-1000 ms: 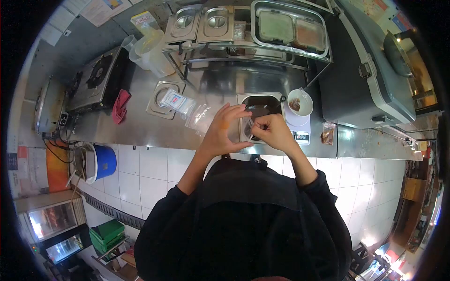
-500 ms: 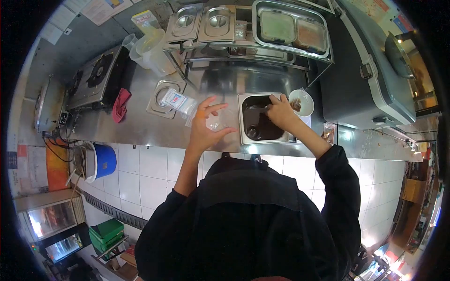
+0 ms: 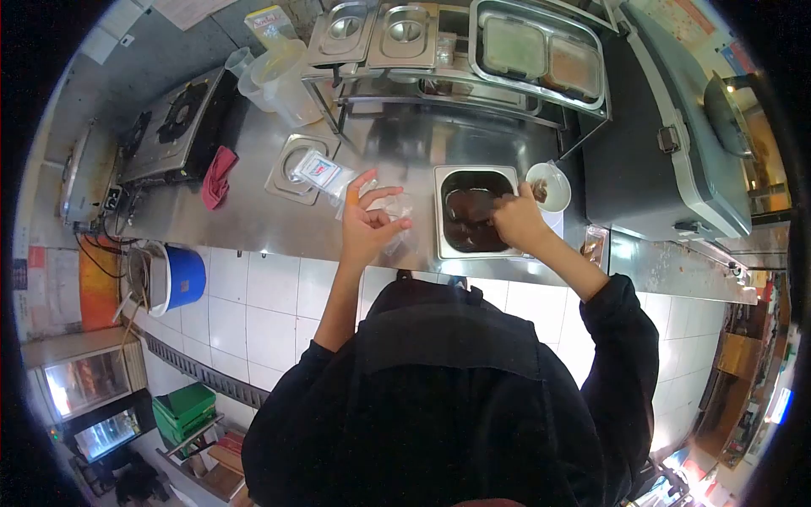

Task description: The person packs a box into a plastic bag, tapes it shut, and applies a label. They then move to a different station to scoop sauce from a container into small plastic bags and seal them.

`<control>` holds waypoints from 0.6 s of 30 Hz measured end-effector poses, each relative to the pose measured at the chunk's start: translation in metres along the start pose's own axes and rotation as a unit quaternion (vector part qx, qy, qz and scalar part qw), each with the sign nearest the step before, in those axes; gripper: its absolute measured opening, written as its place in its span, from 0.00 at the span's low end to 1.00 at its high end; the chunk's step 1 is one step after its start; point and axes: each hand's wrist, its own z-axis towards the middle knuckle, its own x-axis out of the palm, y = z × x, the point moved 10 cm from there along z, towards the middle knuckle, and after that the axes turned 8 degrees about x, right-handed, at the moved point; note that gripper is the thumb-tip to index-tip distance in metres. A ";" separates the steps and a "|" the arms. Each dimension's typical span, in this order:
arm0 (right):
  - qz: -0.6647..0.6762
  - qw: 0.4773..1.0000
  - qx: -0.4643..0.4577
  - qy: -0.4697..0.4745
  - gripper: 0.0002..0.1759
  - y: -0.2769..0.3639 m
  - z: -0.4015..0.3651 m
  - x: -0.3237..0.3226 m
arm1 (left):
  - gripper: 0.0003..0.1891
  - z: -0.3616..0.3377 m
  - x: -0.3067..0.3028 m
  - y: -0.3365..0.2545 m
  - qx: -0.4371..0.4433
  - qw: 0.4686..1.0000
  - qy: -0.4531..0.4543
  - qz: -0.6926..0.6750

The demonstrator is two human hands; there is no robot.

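Note:
A steel pan point(image 3: 441, 241) of dark brown liquid sits near the counter's front edge. Over its right side, my right hand point(image 3: 517, 221) is closed with the fingers pressed together; what they hold is hidden. A white bowl point(image 3: 553, 188) with something brown in it stands just behind that hand. My left hand point(image 3: 368, 221) is raised left of the pan, fingers curved and apart, with nothing in its grip. Clear plastic bags point(image 3: 397, 207) lie beside and beneath it. A labelled plastic packet point(image 3: 321, 171) rests on a steel lid point(image 3: 287, 182) to the left.
A steel rack point(image 3: 456, 80) with lidded pans and a tray stands behind. Plastic jugs point(image 3: 291, 89), a red cloth point(image 3: 218, 177) and a gas stove point(image 3: 173, 127) are at the left. A large grey box point(image 3: 634, 127) stands at the right.
My right hand has moved down and slightly right, with its fingers closer together. The left hand's fingers have curled in a little. The dark liquid's surface looks different.

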 end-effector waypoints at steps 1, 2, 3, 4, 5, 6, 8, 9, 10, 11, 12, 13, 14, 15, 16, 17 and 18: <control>-0.005 0.997 0.007 0.075 0.07 -0.001 -0.005 0.011 | 0.47 0.001 -0.004 0.001 0.005 1.000 -0.015 -0.010; -0.005 0.997 0.009 0.075 0.07 -0.002 -0.008 0.009 | 0.46 0.002 -0.007 0.001 0.011 0.999 -0.029 -0.022; 0.053 0.994 0.017 0.089 0.07 -0.004 -0.011 0.010 | 0.46 0.002 -0.007 0.001 0.010 0.999 -0.028 -0.023; 0.111 0.988 0.025 0.104 0.07 -0.007 -0.014 0.010 | 0.46 0.002 -0.009 0.001 0.008 0.999 -0.029 -0.024; 0.112 0.988 0.025 0.105 0.07 -0.010 -0.016 0.007 | 0.46 0.001 -0.010 0.002 0.005 0.999 -0.030 -0.023; 0.158 0.979 0.047 0.119 0.07 -0.017 -0.016 0.006 | 0.46 0.001 -0.010 0.002 0.004 0.999 -0.030 -0.023; 0.204 0.968 0.069 0.133 0.07 -0.026 -0.020 0.008 | 0.47 0.001 -0.009 0.001 0.016 0.999 -0.030 -0.034; 0.224 0.963 0.072 0.128 0.07 -0.030 -0.022 0.007 | 0.47 0.002 -0.009 0.001 0.017 0.999 -0.029 -0.034; 0.245 0.959 0.076 0.123 0.07 -0.034 -0.025 0.006 | 0.47 0.002 -0.009 0.002 0.019 0.999 -0.027 -0.029; 0.244 0.959 0.076 0.124 0.07 -0.036 -0.028 0.007 | 0.47 0.001 -0.009 0.003 0.021 0.999 -0.025 -0.023; 0.260 0.952 0.096 0.133 0.07 -0.041 -0.031 0.010 | 0.47 0.001 -0.009 0.004 0.021 0.999 -0.024 -0.023; 0.275 0.944 0.116 0.143 0.07 -0.046 -0.033 0.012 | 0.48 0.002 -0.008 0.004 0.026 0.999 -0.022 -0.025; 0.274 0.944 0.116 0.141 0.07 -0.047 -0.035 0.011 | 0.48 0.002 -0.008 0.004 0.032 0.999 -0.019 -0.027; 0.305 0.931 0.135 0.146 0.06 -0.050 -0.037 0.011 | 0.48 0.003 -0.008 0.005 0.033 0.999 -0.018 -0.026; 0.335 0.917 0.154 0.151 0.05 -0.055 -0.041 0.012 | 0.49 0.003 -0.006 0.005 0.039 0.999 -0.012 -0.032; 0.335 0.917 0.155 0.149 0.05 -0.060 -0.044 0.018 | 0.49 0.005 -0.004 0.003 0.046 0.998 -0.005 -0.039; 0.404 0.886 0.173 0.148 0.06 -0.066 -0.049 0.028 | 0.49 0.006 -0.002 0.001 0.048 0.998 -0.003 -0.039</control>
